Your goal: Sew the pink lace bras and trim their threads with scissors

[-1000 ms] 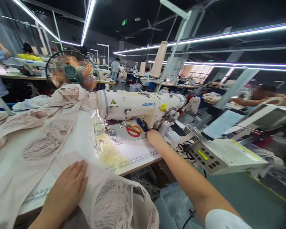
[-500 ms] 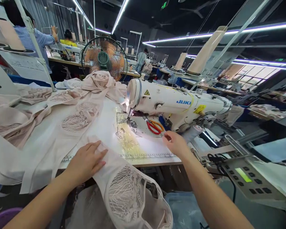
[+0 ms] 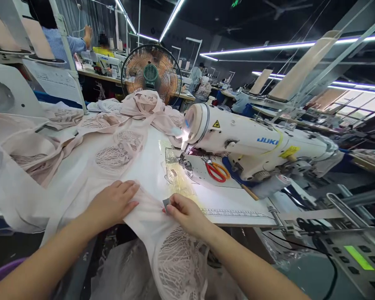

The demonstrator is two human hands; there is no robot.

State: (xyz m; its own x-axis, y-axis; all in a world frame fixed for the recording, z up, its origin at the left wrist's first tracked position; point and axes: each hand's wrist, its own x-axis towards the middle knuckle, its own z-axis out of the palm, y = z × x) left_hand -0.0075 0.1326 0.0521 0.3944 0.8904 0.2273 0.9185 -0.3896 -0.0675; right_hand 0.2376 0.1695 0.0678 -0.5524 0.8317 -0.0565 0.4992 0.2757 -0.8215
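Note:
My left hand (image 3: 112, 203) lies flat, fingers stretched out, on a pale pink lace-panelled fabric (image 3: 121, 154) spread over the sewing table (image 3: 234, 208). My right hand (image 3: 184, 212) rests on the same fabric at the table's front edge, its fingers pinched on a small grey tag (image 3: 166, 203). The cloth hangs over the edge below both hands. A white Juki sewing machine (image 3: 253, 143) stands to the right, its needle lamp lit, with red and orange scissors (image 3: 217, 171) lying under its arm.
A fan (image 3: 151, 75) stands behind the heaped fabric. Thread cones (image 3: 296, 73) rise at the back right. A control panel with a green display (image 3: 356, 254) sits at the lower right. Other people work at benches at the back left.
My right hand has come back from beside the machine's base to the fabric at the front edge, with a small grey tag in its fingers. The view has swung left. My left hand stayed on the cloth.

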